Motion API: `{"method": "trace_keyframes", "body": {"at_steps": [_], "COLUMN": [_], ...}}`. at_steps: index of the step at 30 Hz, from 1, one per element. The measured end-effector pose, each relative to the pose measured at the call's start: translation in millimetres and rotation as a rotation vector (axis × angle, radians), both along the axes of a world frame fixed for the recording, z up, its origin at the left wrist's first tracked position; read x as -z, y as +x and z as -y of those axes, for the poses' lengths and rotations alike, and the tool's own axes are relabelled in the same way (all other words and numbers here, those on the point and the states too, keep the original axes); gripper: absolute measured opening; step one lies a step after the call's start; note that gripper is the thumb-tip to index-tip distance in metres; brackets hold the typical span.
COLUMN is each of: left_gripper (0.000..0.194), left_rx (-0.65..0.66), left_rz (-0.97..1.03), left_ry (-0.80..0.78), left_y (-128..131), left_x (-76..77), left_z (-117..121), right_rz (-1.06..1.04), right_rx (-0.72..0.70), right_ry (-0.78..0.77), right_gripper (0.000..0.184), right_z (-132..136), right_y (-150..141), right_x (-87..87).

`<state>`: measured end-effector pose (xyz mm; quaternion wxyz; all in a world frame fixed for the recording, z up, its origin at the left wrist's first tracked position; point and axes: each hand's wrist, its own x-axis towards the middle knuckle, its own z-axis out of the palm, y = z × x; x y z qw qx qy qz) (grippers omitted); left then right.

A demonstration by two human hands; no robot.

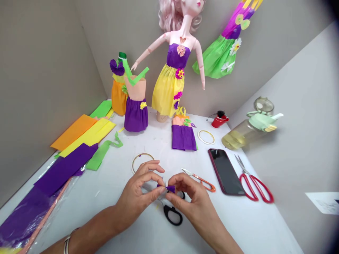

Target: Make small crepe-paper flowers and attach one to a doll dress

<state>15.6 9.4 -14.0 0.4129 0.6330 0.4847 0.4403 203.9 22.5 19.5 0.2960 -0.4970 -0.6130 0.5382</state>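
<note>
Left hand (136, 195) and right hand (192, 201) both pinched a small purple paper scrap (171, 189) at their fingertips, seen from our head camera. It lay between the hands, about level with both, its long side running roughly crosswise. Below it, black-handled scissors (172, 214) sat partly under our right hand. Orange snips (201, 181) lay just beyond that hand, and a thin ring (136, 163) just beyond our left. Nothing stood between the hands and the scrap. Farther off on the tabletop (106, 197) we had a phone (225, 171), red scissors (255, 187), and purple paper dresses (182, 137).
</note>
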Motion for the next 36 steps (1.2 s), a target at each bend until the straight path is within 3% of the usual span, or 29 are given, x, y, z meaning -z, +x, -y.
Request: {"method": "trace_keyframes", "body": {"at_steps": [4,13,20,24,29,33,36], "left_gripper": [0.007,0.007,0.006,0.006,0.021,0.030,0.026], "left_rx": [-0.008,-0.021,-0.016,-0.003,-0.022,0.119,0.205], "left_rz": [-0.015,-0.081,-0.082,-0.046,0.071,0.105,0.156], "left_ry": [0.035,0.243,0.232,0.132,-0.144,-0.336,-0.411], "left_y": [0,-1,-2,-2,-4,-7,-8], "left_x": [0.6,4.0,2.3,0.2,-6.8,-13.1,-15.6], "left_z": [1,1,0,1,-2,-8,-11], "right_rz": [0.082,0.045,0.091,0.112,0.111,0.138,0.195], "right_rx": [-0.010,0.004,-0.014,-0.018,-0.060,-0.135,-0.183], "right_ry": [0.092,0.103,0.276,0.361,0.486,0.700,0.792], "right_gripper": [0.011,0.005,0.006,0.009,0.012,0.014,0.016], "right_z": [1,1,3,3,2,3,4], "right_y": [-2,-6,-3,-3,-3,-2,-2], "right_x": [4.9,0.3,2.1,2.6,1.2,2.3,5.1]}}
